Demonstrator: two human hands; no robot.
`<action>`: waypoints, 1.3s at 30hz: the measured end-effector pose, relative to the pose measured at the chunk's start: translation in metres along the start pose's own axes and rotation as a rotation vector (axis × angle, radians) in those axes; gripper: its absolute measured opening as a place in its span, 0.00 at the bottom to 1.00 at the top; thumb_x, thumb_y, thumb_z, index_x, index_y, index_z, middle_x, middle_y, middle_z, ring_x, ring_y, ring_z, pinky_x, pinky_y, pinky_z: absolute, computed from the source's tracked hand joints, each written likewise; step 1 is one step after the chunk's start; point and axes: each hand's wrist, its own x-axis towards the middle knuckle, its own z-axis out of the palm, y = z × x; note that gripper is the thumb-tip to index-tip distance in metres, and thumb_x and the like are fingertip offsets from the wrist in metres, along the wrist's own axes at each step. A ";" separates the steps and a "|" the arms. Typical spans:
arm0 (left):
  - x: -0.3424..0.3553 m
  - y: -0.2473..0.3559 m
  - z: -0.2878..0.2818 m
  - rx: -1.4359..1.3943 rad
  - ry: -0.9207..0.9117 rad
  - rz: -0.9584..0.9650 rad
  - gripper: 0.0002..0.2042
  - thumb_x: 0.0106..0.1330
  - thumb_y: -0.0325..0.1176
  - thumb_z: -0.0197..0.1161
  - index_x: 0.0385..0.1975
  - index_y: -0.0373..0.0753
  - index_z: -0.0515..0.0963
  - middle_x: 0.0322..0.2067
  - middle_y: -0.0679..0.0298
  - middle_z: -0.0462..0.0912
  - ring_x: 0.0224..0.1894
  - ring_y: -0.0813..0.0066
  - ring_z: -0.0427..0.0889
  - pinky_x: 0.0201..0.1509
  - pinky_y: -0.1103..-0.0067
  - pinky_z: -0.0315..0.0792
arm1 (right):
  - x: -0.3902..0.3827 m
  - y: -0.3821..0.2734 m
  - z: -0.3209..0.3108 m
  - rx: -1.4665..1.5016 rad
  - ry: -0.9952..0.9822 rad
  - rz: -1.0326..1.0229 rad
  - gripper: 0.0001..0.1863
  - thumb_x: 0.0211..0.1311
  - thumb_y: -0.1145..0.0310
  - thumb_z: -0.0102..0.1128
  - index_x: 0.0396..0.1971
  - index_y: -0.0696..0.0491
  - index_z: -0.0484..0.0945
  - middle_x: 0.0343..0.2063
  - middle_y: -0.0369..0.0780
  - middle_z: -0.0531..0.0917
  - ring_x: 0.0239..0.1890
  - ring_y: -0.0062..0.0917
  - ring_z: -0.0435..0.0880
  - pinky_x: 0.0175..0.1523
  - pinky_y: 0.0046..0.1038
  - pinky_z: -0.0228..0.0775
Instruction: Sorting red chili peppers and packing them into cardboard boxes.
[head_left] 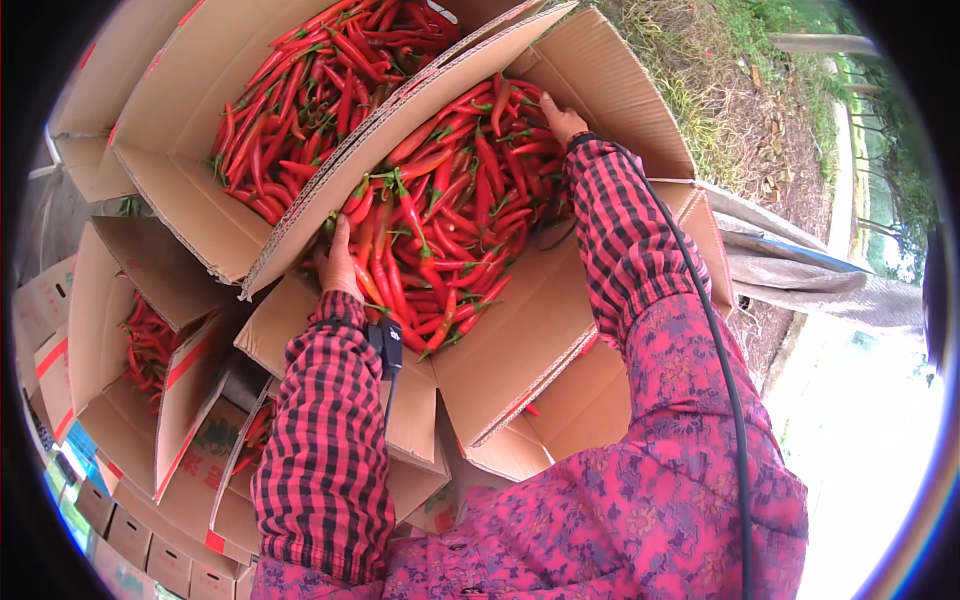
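Long red chili peppers point(450, 215), several with green stems, fill an open cardboard box point(520, 365) in front of me. At the left side of the pile, my left hand point(341, 268) rests against the peppers with its thumb stretched out; its other fingers are mostly hidden. On the far right side, my right hand point(565, 120) lies at the edge of the heap, close to the raised flap point(615, 90). Its visible fingers are extended, and the rest are out of sight. Neither hand shows a pepper gripped in it.
A second box point(185, 205) of red chilies stands beyond, at upper left. More open boxes point(95, 330) with chilies are at left, and folded cartons point(130, 535) at lower left. A dark cable point(722, 370) runs along my right arm. Grass point(690, 70) borders the right.
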 end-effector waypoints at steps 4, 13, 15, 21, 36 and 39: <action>-0.008 0.012 -0.007 0.047 -0.294 -0.472 0.45 0.40 0.64 0.61 0.56 0.42 0.57 0.51 0.58 0.65 0.52 0.70 0.64 0.53 0.72 0.58 | 0.017 0.010 -0.015 0.024 -0.116 0.079 0.48 0.43 0.27 0.35 0.44 0.61 0.71 0.45 0.53 0.72 0.53 0.40 0.67 0.57 0.32 0.55; -0.011 -0.010 0.016 0.848 -0.078 -0.127 0.54 0.36 0.75 0.49 0.61 0.42 0.47 0.58 0.40 0.48 0.61 0.47 0.48 0.62 0.63 0.47 | -0.037 -0.023 -0.006 -0.125 -0.092 0.102 0.53 0.31 0.31 0.56 0.54 0.59 0.61 0.51 0.48 0.67 0.53 0.38 0.68 0.55 0.30 0.59; -0.006 -0.009 0.015 0.698 -0.079 -0.048 0.55 0.36 0.71 0.56 0.59 0.36 0.48 0.56 0.42 0.53 0.60 0.51 0.53 0.61 0.67 0.50 | -0.035 -0.031 -0.010 -0.080 -0.083 0.141 0.54 0.29 0.31 0.57 0.53 0.60 0.61 0.51 0.49 0.68 0.53 0.37 0.68 0.55 0.30 0.60; -0.001 -0.006 0.026 0.515 -0.296 -0.029 0.53 0.34 0.59 0.66 0.56 0.28 0.51 0.54 0.46 0.61 0.57 0.60 0.62 0.59 0.73 0.55 | -0.012 -0.022 0.005 -0.010 -0.302 -0.142 0.42 0.38 0.41 0.62 0.46 0.62 0.69 0.42 0.46 0.76 0.45 0.29 0.75 0.49 0.27 0.64; -0.004 -0.008 0.030 -0.027 -0.405 -0.179 0.58 0.35 0.50 0.72 0.60 0.30 0.38 0.60 0.52 0.50 0.62 0.66 0.51 0.63 0.72 0.46 | -0.054 -0.019 0.007 0.192 -0.451 -0.193 0.45 0.32 0.35 0.57 0.49 0.52 0.68 0.45 0.44 0.75 0.50 0.34 0.72 0.54 0.33 0.59; 0.002 -0.005 0.033 0.146 -0.319 -0.353 0.57 0.38 0.55 0.69 0.60 0.32 0.38 0.61 0.53 0.48 0.62 0.67 0.49 0.63 0.71 0.45 | -0.056 -0.034 0.005 0.213 -0.588 -0.094 0.51 0.34 0.29 0.51 0.56 0.53 0.60 0.50 0.46 0.70 0.54 0.34 0.67 0.57 0.32 0.55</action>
